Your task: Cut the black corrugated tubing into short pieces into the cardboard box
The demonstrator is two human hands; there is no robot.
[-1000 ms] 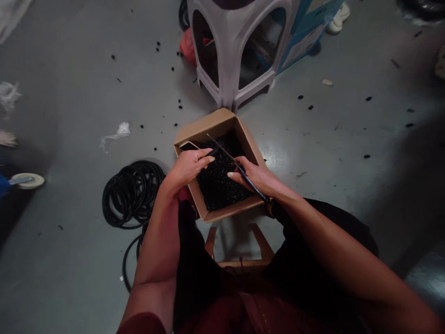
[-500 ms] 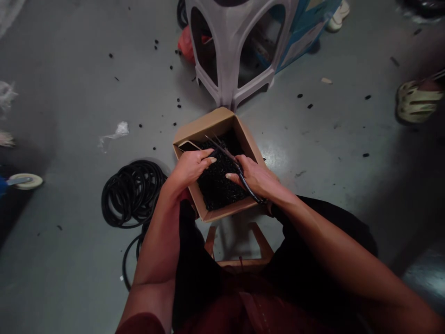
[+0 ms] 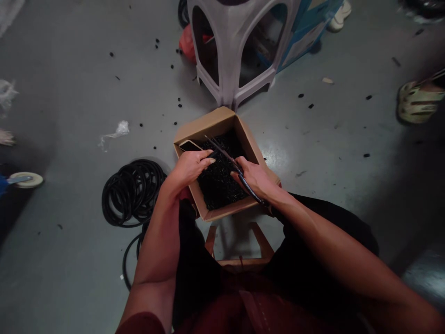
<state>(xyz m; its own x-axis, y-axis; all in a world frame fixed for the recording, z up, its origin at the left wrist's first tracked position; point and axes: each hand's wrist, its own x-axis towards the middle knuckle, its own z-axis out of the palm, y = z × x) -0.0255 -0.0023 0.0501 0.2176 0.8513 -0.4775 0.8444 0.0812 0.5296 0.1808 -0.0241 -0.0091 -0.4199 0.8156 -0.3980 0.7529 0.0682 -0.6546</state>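
Observation:
Over a cardboard box (image 3: 255,146), my right hand (image 3: 256,177) is closed around the handles of a pair of scissors (image 3: 224,151). Its blades point up and to the left, close together, and a dark wrapped handle loop runs down along the palm. My left hand (image 3: 192,168) pinches a black tube (image 3: 214,153) between thumb and fingers, right beside the blades. Most of the tube is hidden by that hand. Many small black cut pieces (image 3: 222,185) fill the box below both hands. A folded flap or small carton (image 3: 189,144) stands inside its left corner.
A coil of black tubing (image 3: 132,192) lies on the floor to the left. A grey plastic stool (image 3: 227,51) stands behind the box, near a blue box (image 3: 301,39) and a red bag (image 3: 187,44). Another person's shoe (image 3: 417,103) is at the right.
The scissor blades were spread apart and are now closed together. My right fingers and thumb have drawn in around the handles. The left hand has hardly moved.

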